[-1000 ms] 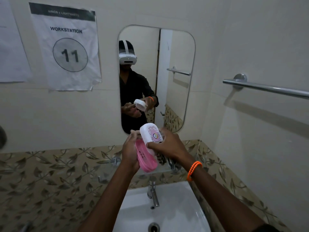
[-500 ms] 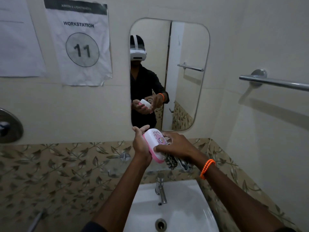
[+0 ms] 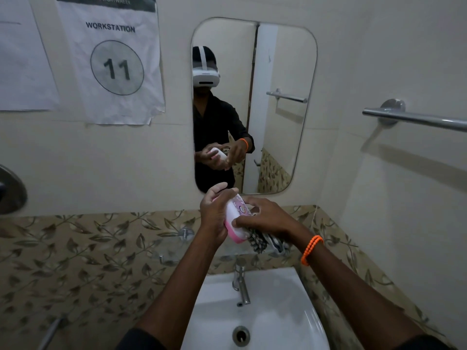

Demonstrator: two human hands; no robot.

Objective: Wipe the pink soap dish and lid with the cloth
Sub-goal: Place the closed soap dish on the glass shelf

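holding the closed pink soap dish up over the sink, cloth tucked under the right hand.

the left hand (image 3: 214,215) wraps around the soap dish (image 3: 233,224) from its left side, fingers curled over the back to steady it, while the right hand (image 3: 265,218) presses its thumb and fingers on the white lid (image 3: 237,210), probably seating it on the pink base. the patterned cloth (image 3: 260,239) hangs bunched beneath the right palm, pinned there so it stays ready for wiping. everything sits above the sink (image 3: 298,311), likely so drips fall into the basin.
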